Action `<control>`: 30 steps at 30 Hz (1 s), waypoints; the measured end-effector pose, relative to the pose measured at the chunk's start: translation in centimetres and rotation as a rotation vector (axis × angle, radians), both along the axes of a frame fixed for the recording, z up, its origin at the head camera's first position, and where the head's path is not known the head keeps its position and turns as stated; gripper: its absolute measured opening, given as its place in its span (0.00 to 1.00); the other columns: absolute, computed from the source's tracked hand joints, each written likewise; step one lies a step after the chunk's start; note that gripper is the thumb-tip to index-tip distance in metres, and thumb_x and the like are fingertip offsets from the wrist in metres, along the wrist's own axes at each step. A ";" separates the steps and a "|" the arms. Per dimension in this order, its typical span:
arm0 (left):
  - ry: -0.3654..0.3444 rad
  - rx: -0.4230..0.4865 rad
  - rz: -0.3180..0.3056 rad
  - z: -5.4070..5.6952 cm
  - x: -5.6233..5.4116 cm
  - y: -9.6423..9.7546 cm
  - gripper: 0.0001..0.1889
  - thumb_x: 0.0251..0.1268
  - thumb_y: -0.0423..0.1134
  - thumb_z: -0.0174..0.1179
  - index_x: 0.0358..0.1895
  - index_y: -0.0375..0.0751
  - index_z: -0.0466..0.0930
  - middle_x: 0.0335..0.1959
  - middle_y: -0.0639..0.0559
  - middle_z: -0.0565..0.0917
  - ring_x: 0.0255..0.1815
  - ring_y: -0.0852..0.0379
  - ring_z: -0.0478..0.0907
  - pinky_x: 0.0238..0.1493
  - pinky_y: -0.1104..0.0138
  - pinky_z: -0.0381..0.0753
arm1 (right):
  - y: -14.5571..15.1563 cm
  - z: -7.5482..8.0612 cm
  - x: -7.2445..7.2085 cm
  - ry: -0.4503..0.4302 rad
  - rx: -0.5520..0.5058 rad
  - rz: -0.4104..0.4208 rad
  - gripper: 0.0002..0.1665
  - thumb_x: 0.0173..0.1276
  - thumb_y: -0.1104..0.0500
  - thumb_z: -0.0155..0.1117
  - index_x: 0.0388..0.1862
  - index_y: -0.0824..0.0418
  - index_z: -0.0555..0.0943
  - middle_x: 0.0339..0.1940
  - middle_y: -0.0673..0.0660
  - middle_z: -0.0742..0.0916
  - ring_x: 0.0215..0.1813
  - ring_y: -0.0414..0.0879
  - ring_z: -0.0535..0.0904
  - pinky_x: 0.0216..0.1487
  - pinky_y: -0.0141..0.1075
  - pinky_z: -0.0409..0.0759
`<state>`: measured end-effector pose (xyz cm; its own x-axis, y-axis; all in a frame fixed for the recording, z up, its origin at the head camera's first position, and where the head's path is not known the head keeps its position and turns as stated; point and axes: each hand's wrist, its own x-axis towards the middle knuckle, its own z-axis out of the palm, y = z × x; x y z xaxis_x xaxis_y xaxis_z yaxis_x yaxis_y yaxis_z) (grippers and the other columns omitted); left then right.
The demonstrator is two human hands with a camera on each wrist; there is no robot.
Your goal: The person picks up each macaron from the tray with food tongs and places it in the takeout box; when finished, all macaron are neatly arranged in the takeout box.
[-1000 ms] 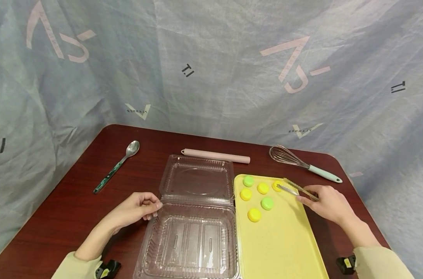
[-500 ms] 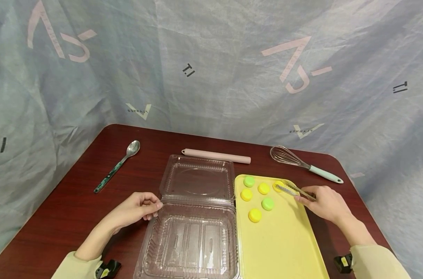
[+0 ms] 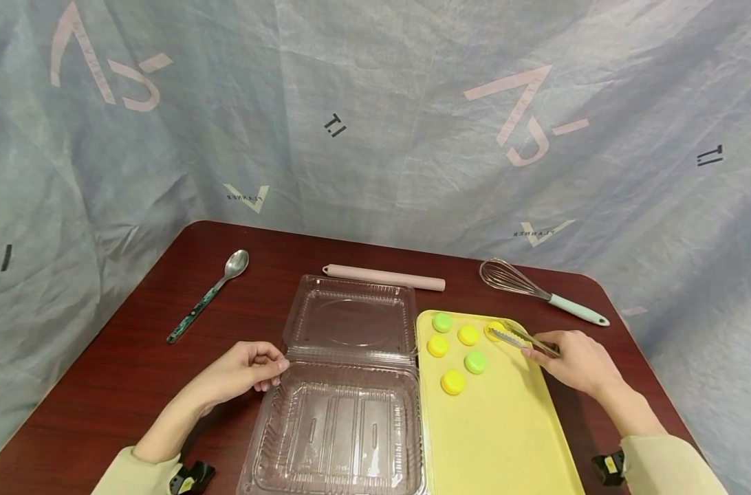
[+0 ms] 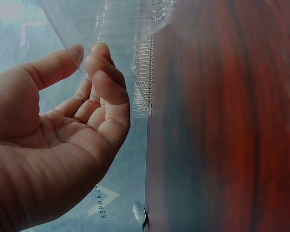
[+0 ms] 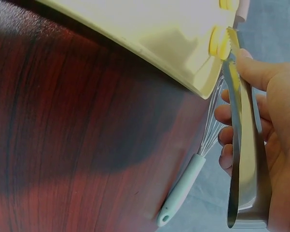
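My left hand point(image 3: 245, 371) pinches the left edge of a clear plastic clamshell container point(image 3: 344, 433) between thumb and index finger, near its hinge; the left wrist view shows the other fingers loosely curled. The container lies open with its lid point(image 3: 351, 320) folded back. My right hand point(image 3: 582, 361) grips metal tongs point(image 5: 248, 169), thumb on one arm and fingers on the other. The toothed tips stand at both sides of a yellow macaron point(image 3: 493, 330) in the far right corner of the yellow tray point(image 3: 499, 440). Several more yellow macarons point(image 3: 452, 382) and green macarons point(image 3: 476, 362) lie on the tray.
A pink rolling pin point(image 3: 384, 277) lies behind the container. Beyond the tray is a whisk point(image 3: 536, 289) with a pale green handle. At the left lies a spoon point(image 3: 205, 299) with a dark green handle. A grey cloth point(image 3: 375, 137) hangs behind the table.
The right hand has shifted slightly left and squeezed the tongs, so their tips are nearer each other around the yellow macaron. The left hand has stayed at the container's edge.
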<state>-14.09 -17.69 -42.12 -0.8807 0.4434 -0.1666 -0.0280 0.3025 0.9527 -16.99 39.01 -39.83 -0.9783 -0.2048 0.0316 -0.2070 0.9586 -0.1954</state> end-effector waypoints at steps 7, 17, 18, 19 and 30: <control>-0.001 0.001 -0.001 0.1 0.0 0.1 0.13 0.71 0.39 0.61 0.41 0.28 0.78 0.26 0.48 0.79 0.25 0.59 0.74 0.29 0.67 0.76 | 0.1 0.0 0.0 0.015 -0.004 0.014 0.29 0.66 0.38 0.68 0.51 0.61 0.87 0.44 0.58 0.89 0.41 0.52 0.84 0.33 0.46 0.77; 0.006 0.005 -0.004 0.0 0.0 0.0 0.12 0.71 0.38 0.61 0.41 0.28 0.79 0.26 0.48 0.79 0.24 0.59 0.74 0.29 0.68 0.75 | -0.1 0.6 -0.1 0.022 -0.025 0.034 0.25 0.66 0.45 0.70 0.50 0.63 0.87 0.44 0.60 0.89 0.46 0.58 0.85 0.39 0.55 0.80; 0.007 0.005 -0.004 -0.1 0.0 0.0 0.12 0.71 0.38 0.61 0.41 0.28 0.79 0.25 0.48 0.79 0.24 0.59 0.74 0.29 0.68 0.75 | -0.2 0.7 -0.1 0.026 -0.026 0.037 0.25 0.66 0.45 0.70 0.50 0.63 0.87 0.45 0.60 0.89 0.46 0.59 0.85 0.40 0.56 0.80; 0.008 0.004 -0.005 -0.1 0.0 0.0 0.12 0.71 0.38 0.61 0.41 0.28 0.79 0.25 0.48 0.79 0.24 0.59 0.74 0.29 0.68 0.75 | -0.2 0.9 -0.1 0.032 -0.025 0.042 0.25 0.66 0.45 0.70 0.50 0.63 0.87 0.45 0.60 0.89 0.48 0.60 0.84 0.41 0.57 0.80; 0.007 0.004 -0.006 0.0 0.0 0.0 0.13 0.71 0.39 0.61 0.41 0.27 0.78 0.26 0.48 0.78 0.25 0.59 0.74 0.29 0.67 0.75 | -2.3 2.9 0.2 0.103 -0.049 0.126 0.25 0.67 0.44 0.69 0.49 0.63 0.88 0.44 0.59 0.89 0.43 0.54 0.86 0.38 0.52 0.81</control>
<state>-14.05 -17.71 -42.14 -0.8790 0.4496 -0.1590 -0.0198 0.2986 0.9542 -16.79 36.72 -36.92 -0.9360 -0.3217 0.1432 -0.3465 0.9136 -0.2128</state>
